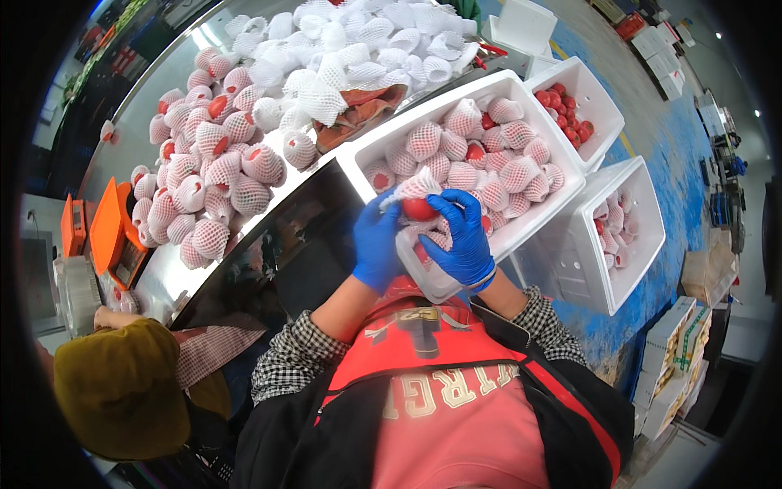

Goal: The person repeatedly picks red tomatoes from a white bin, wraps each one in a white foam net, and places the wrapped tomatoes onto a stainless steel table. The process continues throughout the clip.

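Between my gloved hands is a red tomato (419, 209) with a white foam net sleeve (420, 183) over its upper part. My left hand (375, 243), in a blue glove, grips it from the left. The fingers of my right hand (462, 239), gloved alike, press on its right side. Directly below my hands is a clear plastic tray (441, 287) holding net-sleeved tomatoes, partly hidden by my right hand. Just beyond, a white foam box (361, 154) is filled with tomatoes in net sleeves (462, 175).
Sleeved tomatoes (211, 153) and loose foam nets (366, 46) are heaped on a metal table (137, 131). Orange scales (110, 223) stand at left, near a person in a cap (119, 391). More foam boxes (602, 147) (635, 284) with tomatoes stand at right.
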Demonstrator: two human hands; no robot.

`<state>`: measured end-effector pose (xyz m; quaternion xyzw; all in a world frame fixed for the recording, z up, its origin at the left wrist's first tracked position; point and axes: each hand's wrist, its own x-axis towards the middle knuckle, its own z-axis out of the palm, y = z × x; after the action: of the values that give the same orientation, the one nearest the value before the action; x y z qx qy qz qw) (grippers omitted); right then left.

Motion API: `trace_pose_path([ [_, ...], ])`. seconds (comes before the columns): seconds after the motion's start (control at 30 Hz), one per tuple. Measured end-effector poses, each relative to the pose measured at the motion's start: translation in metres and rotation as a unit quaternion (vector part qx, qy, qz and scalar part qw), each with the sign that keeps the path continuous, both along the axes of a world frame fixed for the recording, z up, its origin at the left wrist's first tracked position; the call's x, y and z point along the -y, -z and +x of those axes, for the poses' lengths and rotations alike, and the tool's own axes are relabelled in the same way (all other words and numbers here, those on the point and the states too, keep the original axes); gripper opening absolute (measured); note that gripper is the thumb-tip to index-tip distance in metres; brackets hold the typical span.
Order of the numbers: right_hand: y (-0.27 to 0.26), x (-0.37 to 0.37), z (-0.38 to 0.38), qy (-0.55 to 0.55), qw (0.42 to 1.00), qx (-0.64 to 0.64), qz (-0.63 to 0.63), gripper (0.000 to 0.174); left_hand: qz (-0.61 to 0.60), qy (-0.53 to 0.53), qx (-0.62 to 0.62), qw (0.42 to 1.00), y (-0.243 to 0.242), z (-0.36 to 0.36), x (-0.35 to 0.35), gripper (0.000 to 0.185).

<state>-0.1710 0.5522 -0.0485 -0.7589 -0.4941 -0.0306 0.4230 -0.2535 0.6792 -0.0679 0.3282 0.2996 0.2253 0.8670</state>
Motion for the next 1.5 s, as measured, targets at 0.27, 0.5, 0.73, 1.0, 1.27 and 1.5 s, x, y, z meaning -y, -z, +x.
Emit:
trace_pose_path([
  [0.27, 0.015, -0.015, -0.011, -0.012, 0.884, -0.446, 0.142, 0.08, -0.056, 0.094, 0.094, 0.99, 0.004, -0.025, -0.014, 0.019],
  [0.5, 0.023, -0.012, 0.0, -0.092, 0.402, -0.861, 0.297, 0.06, -0.309, 0.158, 0.241, 0.906, -0.011, -0.032, -0.034, 0.039],
  [0.73, 0.025, 0.004, 0.013, -0.18, 0.307, -0.886, 0.295, 0.059, -0.327, 0.101, 0.172, 0.924, -0.005, -0.038, -0.05, 0.033],
  [1.0, 0.01, 0.009, 0.004, -0.045, 0.705, -0.677, 0.205, 0.047, -0.306, 0.112, 0.154, 0.933, 0.011, -0.039, -0.049, 0.03],
  [1.27, 0.003, 0.012, 0.001, -0.055, 0.738, -0.638, 0.213, 0.051, -0.315, 0.12, 0.138, 0.931, 0.014, -0.039, -0.046, 0.028],
  [1.5, 0.022, 0.02, 0.012, -0.065, 0.37, -0.889, 0.26, 0.057, -0.32, 0.107, 0.123, 0.933, 0.014, -0.037, -0.043, 0.028],
])
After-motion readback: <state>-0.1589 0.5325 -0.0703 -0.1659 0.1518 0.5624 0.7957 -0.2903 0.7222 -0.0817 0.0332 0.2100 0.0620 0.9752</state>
